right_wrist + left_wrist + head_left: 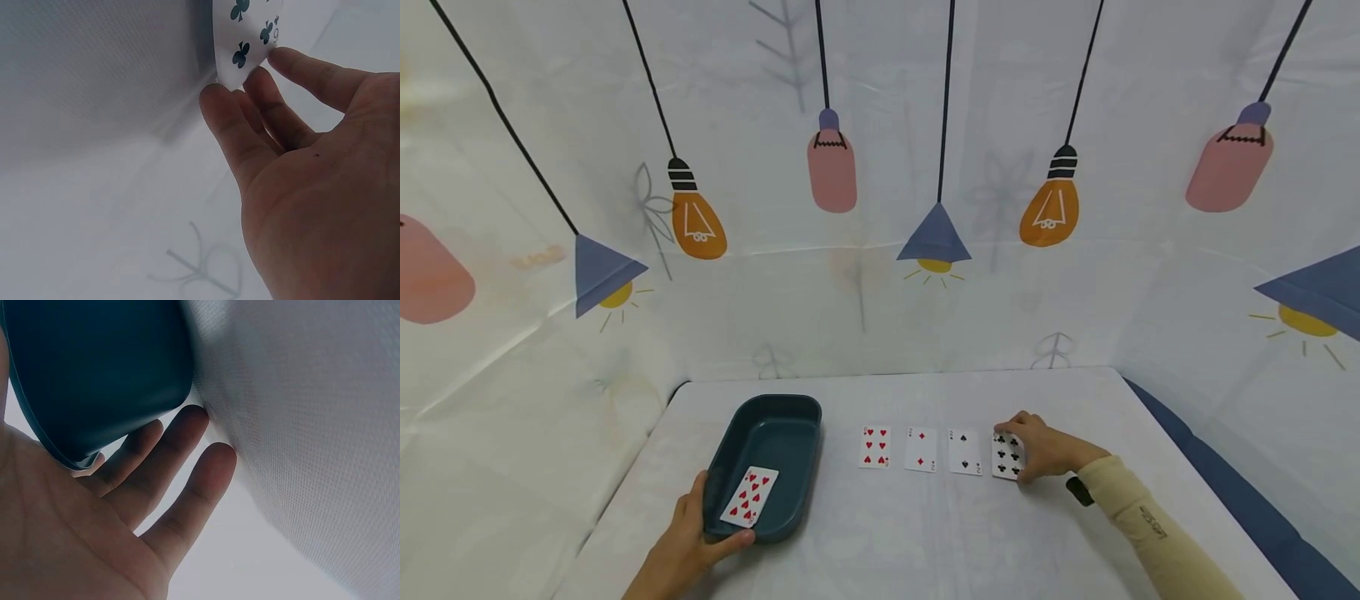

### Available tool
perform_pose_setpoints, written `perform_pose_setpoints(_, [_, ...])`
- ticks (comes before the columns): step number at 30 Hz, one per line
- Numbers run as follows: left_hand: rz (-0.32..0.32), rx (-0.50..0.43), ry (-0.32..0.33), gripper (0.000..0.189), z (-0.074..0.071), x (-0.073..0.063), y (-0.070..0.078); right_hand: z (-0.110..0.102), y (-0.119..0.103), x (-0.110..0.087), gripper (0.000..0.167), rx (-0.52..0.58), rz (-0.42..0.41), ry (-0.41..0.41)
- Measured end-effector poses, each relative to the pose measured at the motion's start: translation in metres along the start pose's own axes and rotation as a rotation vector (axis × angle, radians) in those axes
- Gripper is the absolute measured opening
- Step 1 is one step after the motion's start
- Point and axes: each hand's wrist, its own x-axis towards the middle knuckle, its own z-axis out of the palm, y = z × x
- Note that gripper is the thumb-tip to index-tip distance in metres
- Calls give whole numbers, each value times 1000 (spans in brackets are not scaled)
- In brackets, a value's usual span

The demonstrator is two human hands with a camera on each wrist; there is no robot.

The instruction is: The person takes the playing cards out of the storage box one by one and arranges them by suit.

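My left hand (687, 531) grips the near left corner of a dark teal tray (808, 467), thumb on the near rim and fingers along the left side. In the left wrist view those fingers (212, 472) reach under its outer wall. A hearts playing card (750, 497) lies face up inside. My right hand (1047, 447) pinches the six of clubs (1006, 457) by its edges at the right end of a card row. The right wrist view shows this playing card (244, 37) tilted between thumb and fingertips.
To its left, face up in the row, are the two of spades (965, 452), the two of diamonds (921, 450) and the six of hearts (875, 447). A white cloth covers the table (895, 542). Behind it hangs a white curtain (880, 317) printed with lamps.
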Motion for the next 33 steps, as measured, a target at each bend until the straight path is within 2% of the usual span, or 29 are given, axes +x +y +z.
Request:
perform_pose_setpoints(10, [0, -1, 3, 132, 1, 1, 0, 2, 2, 4, 82, -38, 32, -23])
perform_pose_setpoints(18, [28, 0, 25, 131, 1, 0, -1, 3, 4, 6, 85, -45, 39, -51])
perform_pose_setpoints(33, [6, 9, 19, 134, 2, -1, -2, 9, 2, 8, 86, -35, 79, -18])
